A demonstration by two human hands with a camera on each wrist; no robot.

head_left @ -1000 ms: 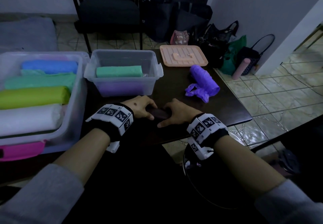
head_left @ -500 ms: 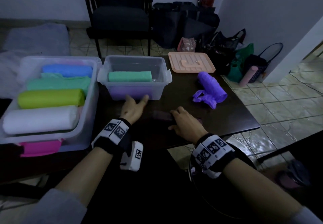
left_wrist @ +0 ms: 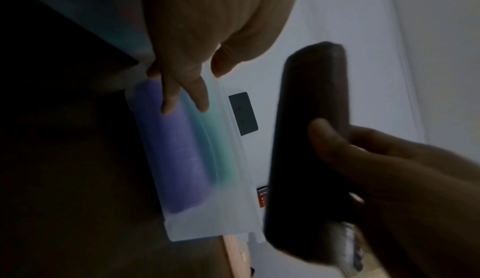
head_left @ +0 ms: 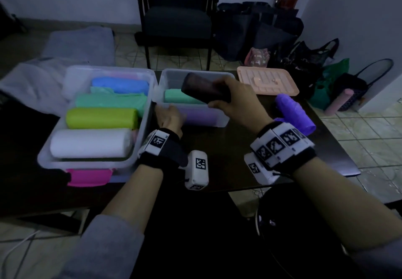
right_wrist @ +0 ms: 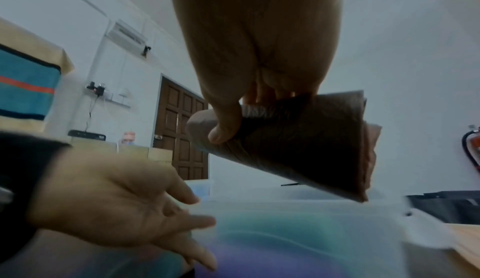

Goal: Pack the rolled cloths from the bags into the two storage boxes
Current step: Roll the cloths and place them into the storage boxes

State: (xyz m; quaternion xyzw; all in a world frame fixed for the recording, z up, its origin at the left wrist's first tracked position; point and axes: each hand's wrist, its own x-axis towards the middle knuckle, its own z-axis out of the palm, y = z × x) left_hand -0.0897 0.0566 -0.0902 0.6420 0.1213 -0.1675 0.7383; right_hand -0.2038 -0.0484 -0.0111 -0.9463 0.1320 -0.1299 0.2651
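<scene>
Right hand (head_left: 236, 102) is gripping brown roll (head_left: 205, 89) above small box (head_left: 219, 122) at 12 o'clock, left fingers (left_wrist: 200, 95) spread on its front wall; one-ended grip is risking unrolling.

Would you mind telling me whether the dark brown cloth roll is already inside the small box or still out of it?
Out. The right hand grips the dark brown roll in the air above the small box, tilted, clear of the green roll inside.

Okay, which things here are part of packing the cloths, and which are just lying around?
Job:
- dark rolled cloth in right hand
- small box, touched by left hand
- large box
- purple roll

Lying about:
- peach lid
- chair
- pink lid
</scene>
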